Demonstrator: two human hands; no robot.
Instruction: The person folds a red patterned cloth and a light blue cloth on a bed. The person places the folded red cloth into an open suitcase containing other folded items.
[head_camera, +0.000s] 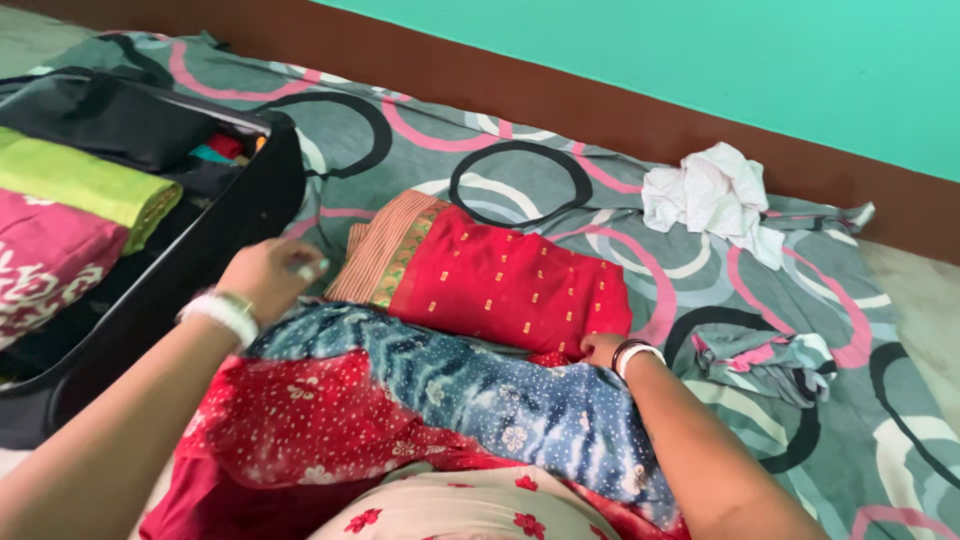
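The left hand (270, 275) hovers loosely curled and empty beside the suitcase (215, 215); the right hand (603, 349) pinches the edge of the red sari (500, 280), folded on the bedsheet (560, 180). A one-sided tug could undo its folds. One suitcase, one white cloth (715, 195), two folded pieces inside: green (85, 185), pink (45, 260).

No sleeves are seen on either forearm; both are left bare down to the wrist. A broad white bangle is worn on the wrist of the left hand (268, 275). On the wrist of the right hand (603, 348) a dark bangle and a white one are worn side by side. Cream cloth printed with small red flowers is worn over the lap, seen at the lower edge.
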